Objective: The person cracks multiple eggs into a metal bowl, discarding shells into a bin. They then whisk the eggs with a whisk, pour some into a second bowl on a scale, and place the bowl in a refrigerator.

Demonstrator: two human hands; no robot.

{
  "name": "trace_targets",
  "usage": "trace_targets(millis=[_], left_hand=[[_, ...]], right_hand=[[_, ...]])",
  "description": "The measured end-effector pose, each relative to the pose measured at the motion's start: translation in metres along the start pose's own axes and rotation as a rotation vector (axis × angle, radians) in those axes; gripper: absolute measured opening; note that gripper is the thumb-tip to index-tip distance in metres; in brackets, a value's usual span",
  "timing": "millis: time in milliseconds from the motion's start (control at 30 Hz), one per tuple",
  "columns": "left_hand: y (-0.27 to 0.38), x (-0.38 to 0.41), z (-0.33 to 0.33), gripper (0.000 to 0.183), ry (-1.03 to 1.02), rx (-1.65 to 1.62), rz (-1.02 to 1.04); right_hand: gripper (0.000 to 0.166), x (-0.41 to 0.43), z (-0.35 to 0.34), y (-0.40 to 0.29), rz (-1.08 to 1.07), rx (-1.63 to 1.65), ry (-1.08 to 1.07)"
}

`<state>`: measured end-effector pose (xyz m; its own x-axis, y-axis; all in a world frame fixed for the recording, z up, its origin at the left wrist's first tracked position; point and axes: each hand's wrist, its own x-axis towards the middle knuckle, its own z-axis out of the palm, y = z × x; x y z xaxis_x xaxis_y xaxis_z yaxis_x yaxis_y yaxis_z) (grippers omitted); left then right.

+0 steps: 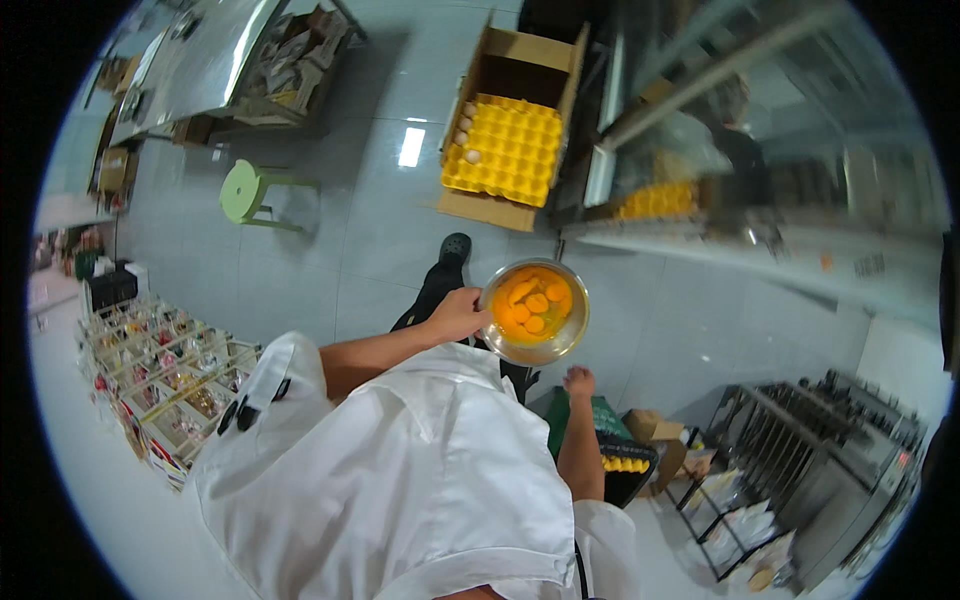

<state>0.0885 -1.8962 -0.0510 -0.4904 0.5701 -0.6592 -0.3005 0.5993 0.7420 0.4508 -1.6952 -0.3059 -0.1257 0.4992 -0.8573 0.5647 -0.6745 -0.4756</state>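
My left hand [459,315] grips the near-left rim of a round stainless steel bowl [574,334], held out in front of my body. Raw cracked eggs [534,304] lie in it, several whole yolks in loose orange and clear liquid. To the right of the bowl and nearer to me, my right hand [579,381] hangs apart from it with its fingers curled; whether something small is inside them cannot be told. Beyond the bowl, an open cardboard box [525,46] on the floor holds a yellow egg tray [517,146] with several eggs [472,156] along its left side.
A green stool [241,191] stands on the tiled floor at the left, near a steel table [195,64]. A glass-fronted case [675,150] runs along the right. Behind my right hand are a black crate [626,484], a small carton [652,425] and a metal rack [705,517].
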Motion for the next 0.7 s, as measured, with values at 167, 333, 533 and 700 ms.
trace_targets(millis=[167, 333, 533, 700], left_hand=[[-0.018, 0.010, -0.101, 0.018, 0.204, -0.311, -0.057], [-0.059, 0.019, -0.172, 0.011, 0.392, -0.472, -0.149], [-0.077, 0.038, -0.228, 0.010, 0.492, -0.511, -0.182], [-0.075, 0.040, -0.238, 0.011, 0.556, -0.597, -0.206]], right_hand=[[0.015, 0.101, 0.225, -0.165, -0.979, -0.837, -0.247], [0.032, 0.073, 0.449, -0.297, -1.206, -1.146, -0.307], [0.050, 0.099, 0.570, -0.311, -1.134, -1.553, -0.209], [0.052, 0.108, 0.570, -0.303, -1.223, -1.606, -0.179]])
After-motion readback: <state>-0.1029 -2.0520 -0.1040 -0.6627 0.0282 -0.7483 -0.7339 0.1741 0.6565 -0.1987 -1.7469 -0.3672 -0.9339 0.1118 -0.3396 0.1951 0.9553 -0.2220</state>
